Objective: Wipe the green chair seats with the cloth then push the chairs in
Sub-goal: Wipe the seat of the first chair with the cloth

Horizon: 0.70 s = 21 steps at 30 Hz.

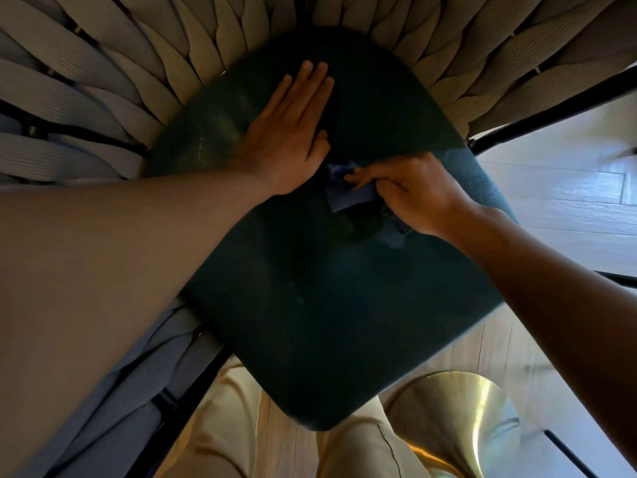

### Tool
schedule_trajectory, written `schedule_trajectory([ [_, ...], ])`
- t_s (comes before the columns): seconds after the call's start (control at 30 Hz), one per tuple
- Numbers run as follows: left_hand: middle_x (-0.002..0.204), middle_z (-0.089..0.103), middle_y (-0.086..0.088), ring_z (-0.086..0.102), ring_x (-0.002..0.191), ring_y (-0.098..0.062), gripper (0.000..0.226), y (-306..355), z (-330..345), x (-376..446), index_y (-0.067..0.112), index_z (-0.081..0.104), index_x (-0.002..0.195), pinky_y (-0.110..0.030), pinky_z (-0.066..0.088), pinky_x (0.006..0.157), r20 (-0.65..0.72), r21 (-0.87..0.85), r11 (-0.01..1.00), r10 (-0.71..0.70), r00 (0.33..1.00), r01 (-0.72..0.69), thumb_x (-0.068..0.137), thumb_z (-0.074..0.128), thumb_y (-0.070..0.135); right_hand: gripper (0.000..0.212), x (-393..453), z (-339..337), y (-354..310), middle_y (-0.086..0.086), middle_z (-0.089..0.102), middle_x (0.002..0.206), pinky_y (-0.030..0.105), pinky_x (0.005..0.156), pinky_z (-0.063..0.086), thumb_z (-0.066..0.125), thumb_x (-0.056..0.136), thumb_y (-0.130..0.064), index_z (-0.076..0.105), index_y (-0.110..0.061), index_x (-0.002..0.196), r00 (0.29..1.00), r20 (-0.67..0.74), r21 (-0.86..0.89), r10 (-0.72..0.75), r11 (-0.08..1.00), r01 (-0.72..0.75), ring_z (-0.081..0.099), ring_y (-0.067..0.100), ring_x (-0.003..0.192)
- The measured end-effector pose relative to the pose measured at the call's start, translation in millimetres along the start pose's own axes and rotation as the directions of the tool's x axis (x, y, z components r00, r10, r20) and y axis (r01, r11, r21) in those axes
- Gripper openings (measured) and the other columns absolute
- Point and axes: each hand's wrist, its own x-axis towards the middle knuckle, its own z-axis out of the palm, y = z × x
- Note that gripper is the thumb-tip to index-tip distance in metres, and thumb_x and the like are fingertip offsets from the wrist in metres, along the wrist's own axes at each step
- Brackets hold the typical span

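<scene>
Floor: pale wood boards [568,198] show on the right, with bright light on them.
Seat: the dark green seat [327,305] fills the middle of the view. It is seen from right above.
Cloth: a small blue cloth [348,194] lies bunched on the seat, near its middle.
Right hand: the right hand [413,194] has its fingers curled round the cloth and pinches it against the seat.
Left hand: the left hand [293,132] lies flat on the seat, fingers straight and close together, just beside the cloth. It holds nothing.
Chair back: thick tan woven bands [103,81] curve round the far side of the seat.
Legs: tan trousers [241,426] show below the seat's near edge.
Gold thing: a shiny gold round shape [465,419] stands on the floor at the lower right.
</scene>
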Motion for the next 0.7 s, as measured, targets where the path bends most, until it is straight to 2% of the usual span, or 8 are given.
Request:
schedule_trajectory([
  [0.1,0.169,0.01,-0.016,0.003,0.157,-0.028,0.067,1.6,-5.7,-28.0,0.001,0.016,0.16,-0.036,0.0,0.128,-0.047,-0.046,0.997,-0.072,0.996,0.069,0.102,0.034,0.03,0.04,0.3,-6.4,-18.2,-0.003,0.072,0.09,0.028,0.082,0.049,0.046,0.092,0.002,0.076,-0.023,0.093,0.968,0.059,0.287,0.244,0.925,-0.251,0.062,0.007,0.083],
  [0.2,0.169,0.007,-0.014,0.001,0.157,-0.026,0.067,-2.7,-6.0,-75.4,0.004,0.014,0.161,-0.037,0.0,0.128,-0.051,-0.084,0.97,-0.233,0.971,0.228,0.103,0.034,0.032,0.039,3.8,-6.5,-39.7,0.006,0.063,0.075,0.032,0.063,0.046,0.043,0.086,0.002,0.07,-0.023,0.073,0.887,0.178,0.69,0.427,0.589,-0.422,0.059,0.02,0.072],
  [0.3,0.17,0.003,-0.012,-0.002,0.157,-0.026,0.07,-3.8,0.4,-122.8,0.005,0.01,0.161,-0.041,0.002,0.128,-0.09,-0.098,0.901,-0.431,0.898,0.423,0.102,0.033,0.035,0.023,15.1,0.4,-64.9,0.013,0.053,0.077,0.027,0.048,0.039,0.044,0.088,-0.003,0.063,-0.012,0.08,0.86,0.243,0.807,0.449,0.399,-0.436,0.053,0.024,0.064],
  [0.37,0.17,0.003,-0.013,-0.002,0.157,-0.026,0.07,0.7,10.0,-146.0,0.005,0.011,0.161,-0.042,0.002,0.128,-0.133,-0.139,0.823,-0.566,0.813,0.551,0.101,0.032,0.034,0.015,30.7,9.9,-78.2,0.014,0.05,0.081,0.03,0.05,0.038,0.047,0.089,-0.008,0.062,-0.009,0.089,0.87,0.175,0.809,0.46,0.437,-0.394,0.049,0.024,0.067],
  [0.43,0.17,0.005,-0.013,0.0,0.157,-0.027,0.071,8.3,22.2,-165.9,0.004,0.011,0.161,-0.044,0.005,0.128,-0.157,-0.192,0.715,-0.698,0.698,0.672,0.1,0.03,0.035,0.023,49.2,23.2,-88.8,0.008,0.058,0.085,0.037,0.065,0.047,0.045,0.092,-0.008,0.067,-0.012,0.097,0.915,0.027,0.733,0.403,0.614,-0.292,0.055,0.021,0.077],
  [0.5,0.169,0.007,-0.015,0.002,0.157,-0.028,0.071,16.8,35.6,-181.0,0.003,0.012,0.161,-0.047,0.008,0.128,-0.161,-0.225,0.63,-0.776,0.61,0.743,0.099,0.029,0.034,0.033,66.4,38.3,-97.0,0.002,0.068,0.096,0.033,0.082,0.053,0.043,0.096,-0.009,0.069,-0.019,0.113,0.962,-0.117,0.546,0.247,0.825,-0.146,0.063,0.014,0.091],
  [0.6,0.168,0.01,-0.018,0.006,0.157,-0.031,0.069,24.0,51.5,-190.9,0.0,0.016,0.16,-0.048,0.01,0.127,-0.183,-0.19,0.628,-0.777,0.602,0.754,0.1,0.031,0.033,0.046,94.0,63.8,-99.7,0.012,0.059,0.14,0.026,0.111,0.038,0.044,0.096,-0.008,0.056,-0.009,0.14,0.986,-0.156,0.22,-0.063,0.971,0.097,0.05,0.024,0.135],
  [0.7,0.168,0.011,-0.018,0.007,0.157,-0.031,0.069,21.8,56.9,-190.7,0.0,0.018,0.159,-0.048,0.01,0.127,-0.205,-0.145,0.642,-0.764,0.611,0.753,0.1,0.032,0.034,0.064,117.6,95.1,-96.0,0.02,0.023,0.163,0.045,0.122,0.019,0.047,0.092,-0.014,0.033,-0.007,0.155,0.982,-0.023,-0.158,-0.188,0.971,0.182,0.016,0.039,0.152],
])
